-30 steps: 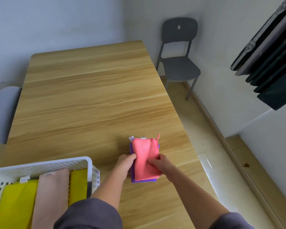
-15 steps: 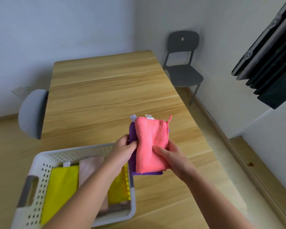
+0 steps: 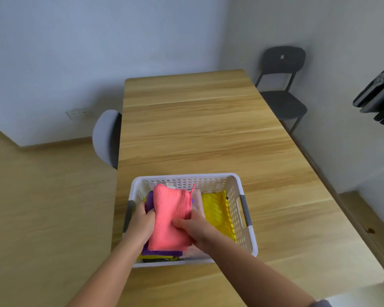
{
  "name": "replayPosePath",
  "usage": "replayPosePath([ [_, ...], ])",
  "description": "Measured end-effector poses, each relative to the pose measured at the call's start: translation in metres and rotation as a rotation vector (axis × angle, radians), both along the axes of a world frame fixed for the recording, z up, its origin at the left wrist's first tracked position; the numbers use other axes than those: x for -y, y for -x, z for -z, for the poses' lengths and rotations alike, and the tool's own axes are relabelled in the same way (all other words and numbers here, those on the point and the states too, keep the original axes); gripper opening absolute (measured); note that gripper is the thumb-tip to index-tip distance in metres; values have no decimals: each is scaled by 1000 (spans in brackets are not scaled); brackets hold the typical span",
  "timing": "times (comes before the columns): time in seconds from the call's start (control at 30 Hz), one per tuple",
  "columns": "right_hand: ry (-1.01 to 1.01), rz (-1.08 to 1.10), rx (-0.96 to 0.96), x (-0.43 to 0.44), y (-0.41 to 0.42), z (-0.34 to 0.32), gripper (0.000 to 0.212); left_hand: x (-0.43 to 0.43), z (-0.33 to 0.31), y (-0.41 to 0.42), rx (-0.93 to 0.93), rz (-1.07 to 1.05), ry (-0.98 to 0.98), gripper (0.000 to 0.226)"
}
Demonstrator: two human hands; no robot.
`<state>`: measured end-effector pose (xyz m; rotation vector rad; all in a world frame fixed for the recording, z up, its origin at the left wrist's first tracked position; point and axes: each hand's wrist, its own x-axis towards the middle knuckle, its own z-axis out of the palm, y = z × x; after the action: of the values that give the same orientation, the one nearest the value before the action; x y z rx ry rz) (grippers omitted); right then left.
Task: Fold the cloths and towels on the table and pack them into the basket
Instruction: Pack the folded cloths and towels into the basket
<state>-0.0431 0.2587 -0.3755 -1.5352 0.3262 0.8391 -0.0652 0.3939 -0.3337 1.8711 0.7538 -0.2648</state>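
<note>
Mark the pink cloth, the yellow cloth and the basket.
pink cloth (image 3: pixel 171 216), head view, middle of its top face.
yellow cloth (image 3: pixel 215 209), head view, exposed face right of the pink cloth.
basket (image 3: pixel 186 177), head view, far rim.

no readable text, labels, brands or numbers anywhere in view

Folded pink cloth (image 3: pixel 171 218) lies on a purple cloth (image 3: pixel 150 201), between left hand (image 3: pixel 140 224) and right hand (image 3: pixel 195 229). White perforated basket (image 3: pixel 186 175) lies beneath both.
</note>
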Motion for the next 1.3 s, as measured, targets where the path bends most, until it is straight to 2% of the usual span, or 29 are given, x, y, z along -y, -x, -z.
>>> replayPosePath([
  [0.13,-6,-8,-116,-21,-5,10,41,-1,1,-2,-33,30,-117,46],
  [0.3,140,-94,-27,-36,-7,35,62,4,11,3,-133,162,-182,66],
  [0.53,332,-172,126,-42,0,22,54,10,14,7,-97,219,-316,67],
  [0.7,234,-170,135,-38,1,14,45,6,12,4,45,159,-381,74],
  [0.77,216,-192,134,-34,1,12,34,4,16,1,50,146,-410,67],
  [0.83,225,-200,127,-30,2,9,31,2,17,-3,20,177,-458,40],
  [0.87,236,-197,130,-29,2,9,36,1,14,-5,15,203,-466,29],
  [0.97,198,-165,128,-19,7,0,41,-3,8,-10,35,178,-301,16],
  [1.1,-15,-66,123,11,15,-18,45,-5,1,-18,57,-52,317,11],
  [1.17,-66,14,122,29,17,-23,42,3,1,-26,17,-110,548,11],
  [1.23,-20,86,143,46,18,-26,37,16,4,-36,-39,-117,674,12],
  [1.3,176,124,217,61,19,-26,42,32,15,-48,-79,-84,707,10],
])
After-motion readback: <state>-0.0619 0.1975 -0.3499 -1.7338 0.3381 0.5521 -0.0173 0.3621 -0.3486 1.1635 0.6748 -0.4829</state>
